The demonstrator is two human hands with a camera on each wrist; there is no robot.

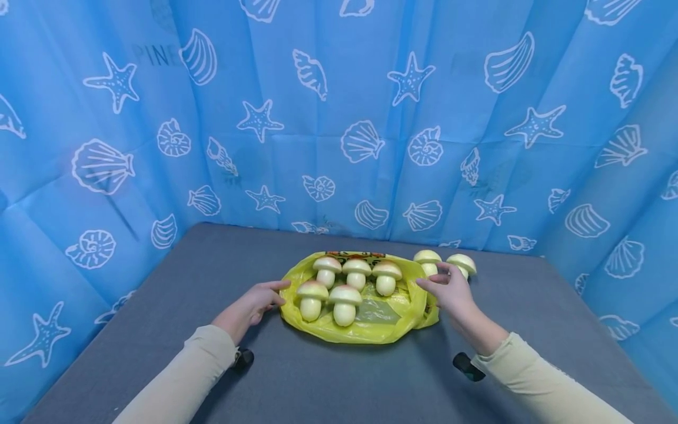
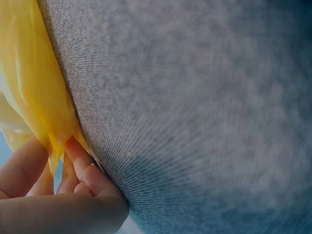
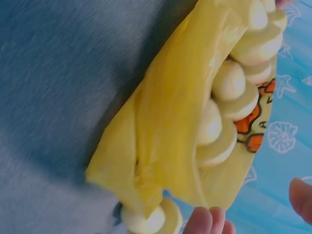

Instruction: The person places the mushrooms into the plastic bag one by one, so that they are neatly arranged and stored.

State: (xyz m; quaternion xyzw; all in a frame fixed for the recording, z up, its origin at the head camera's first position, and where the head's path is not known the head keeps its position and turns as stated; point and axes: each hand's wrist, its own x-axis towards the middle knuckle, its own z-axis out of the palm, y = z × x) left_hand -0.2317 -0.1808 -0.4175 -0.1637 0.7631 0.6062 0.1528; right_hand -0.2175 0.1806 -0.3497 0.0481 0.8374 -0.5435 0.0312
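Observation:
A yellow plastic bag (image 1: pixel 339 335) lies on its base with its mouth spread wide. Several toy mushrooms (image 1: pixel 344 306) with pale caps and stems rest inside it. My left hand (image 1: pixel 259 303) pinches the bag's left edge; in the left wrist view, the yellow film (image 2: pixel 36 78) runs down between its fingers. At the bag's right rim is my right hand (image 1: pixel 450 291), its thumb and fingers apart in the right wrist view, holding nothing. Behind that hand, outside the bag, two more mushrooms stand: one (image 1: pixel 426 258) partly hidden by the fingers, another (image 1: pixel 462 262) farther right.
The grey cloth-covered table (image 1: pixel 328 383) carries the bag. A blue curtain (image 1: pixel 339 118) printed with shells and starfish hangs behind and along both sides. Black wrist devices sit at the left cuff (image 1: pixel 242 359) and right cuff (image 1: pixel 468 366).

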